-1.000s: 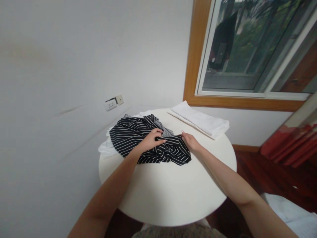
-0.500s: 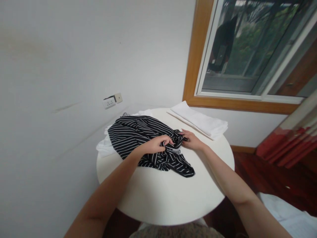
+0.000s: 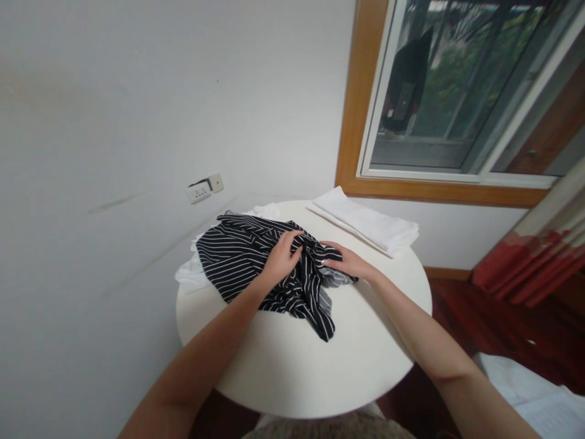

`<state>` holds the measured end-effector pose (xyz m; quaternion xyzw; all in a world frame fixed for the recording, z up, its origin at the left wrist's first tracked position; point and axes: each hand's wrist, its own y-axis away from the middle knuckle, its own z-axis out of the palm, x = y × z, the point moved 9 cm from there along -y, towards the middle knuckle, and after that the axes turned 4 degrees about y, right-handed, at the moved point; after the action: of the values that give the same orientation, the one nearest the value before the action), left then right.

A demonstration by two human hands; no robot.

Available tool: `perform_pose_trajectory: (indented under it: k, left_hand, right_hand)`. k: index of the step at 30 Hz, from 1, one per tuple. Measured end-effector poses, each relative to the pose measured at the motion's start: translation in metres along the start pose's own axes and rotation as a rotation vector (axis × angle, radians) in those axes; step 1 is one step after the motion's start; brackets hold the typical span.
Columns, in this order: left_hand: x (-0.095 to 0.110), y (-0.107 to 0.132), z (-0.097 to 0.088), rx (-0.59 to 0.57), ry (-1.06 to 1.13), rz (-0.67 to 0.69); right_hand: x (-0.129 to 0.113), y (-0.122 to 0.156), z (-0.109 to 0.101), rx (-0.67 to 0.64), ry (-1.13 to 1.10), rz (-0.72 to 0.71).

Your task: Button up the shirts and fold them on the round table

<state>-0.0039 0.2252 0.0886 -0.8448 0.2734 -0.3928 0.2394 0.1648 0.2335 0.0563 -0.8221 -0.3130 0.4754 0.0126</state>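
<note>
A black shirt with white stripes (image 3: pixel 237 250) lies crumpled on the round white table (image 3: pixel 292 372). My left hand (image 3: pixel 281 261) rests on its middle, thumb and fingers apart over the cloth. Bunched fabric sits between the thumb and fingers of my right hand (image 3: pixel 350 262), at the shirt's right end. A striped flap, perhaps a sleeve (image 3: pixel 320 317), points toward me, and greyish inner fabric shows beside it. White cloth (image 3: pixel 194 273) sticks out from under the shirt on the left.
Folded white cloth (image 3: pixel 365 219) lies at the table's back right edge. A wall with a socket (image 3: pixel 198 192) borders the left side. Behind stands a wood-framed window (image 3: pixel 350 152), with a red and cream curtain (image 3: pixel 521 268) at right. More white fabric (image 3: pixel 530 390) is low at right.
My left hand has shifted left and slightly up, its fingers now extended. The shirt's right end is spread further right under my right hand, and the near flap has swung left.
</note>
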Motion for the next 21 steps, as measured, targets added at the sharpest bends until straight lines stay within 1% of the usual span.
perform_pose_trajectory:
  k: [2,4,6,8,9,11,13,14,16,17,18,19,21]
  left_hand:
    - [0.015,0.004,0.011,-0.003,0.036,0.015]
    - [0.025,0.006,0.018,-0.003,0.072,0.027]
    - [0.028,0.005,0.019,-0.022,0.117,0.043]
    - [0.023,0.001,0.013,-0.060,0.106,0.076]
    - [0.016,-0.001,0.008,-0.080,0.056,0.091]
    - [-0.007,-0.004,-0.004,-0.099,-0.164,0.088]
    - [-0.044,-0.002,-0.016,-0.093,-0.418,-0.020]
    - [-0.061,0.000,-0.018,-0.114,-0.504,-0.070]
    - [-0.087,0.008,-0.008,-0.224,-0.575,-0.106]
    - [-0.095,0.011,0.001,-0.282,-0.575,-0.106]
    - [-0.100,0.014,0.011,-0.332,-0.558,-0.098]
    - [-0.101,0.015,0.020,-0.368,-0.531,-0.088]
    - [-0.098,0.016,0.034,-0.401,-0.461,-0.072]
  right_hand:
    - [-0.005,0.001,0.016,-0.075,0.011,-0.010]
    - [-0.007,0.002,0.028,-0.127,-0.016,-0.028]
    - [-0.006,0.001,0.029,-0.136,-0.073,-0.040]
    - [-0.005,0.001,0.024,-0.142,-0.115,-0.038]
    - [-0.004,0.002,0.019,-0.152,-0.120,-0.028]
    - [-0.001,0.005,0.008,-0.191,-0.112,0.016]
    - [0.003,0.012,-0.001,-0.272,-0.117,0.084]
    - [0.005,0.017,-0.005,-0.323,-0.128,0.119]
    - [0.009,0.024,-0.013,-0.384,-0.155,0.173]
    - [0.011,0.026,-0.019,-0.374,-0.165,0.189]
    - [0.014,0.027,-0.028,-0.330,-0.173,0.199]
    - [0.017,0.025,-0.038,-0.249,-0.182,0.200]
    - [0.023,0.022,-0.063,-0.019,-0.221,0.185]
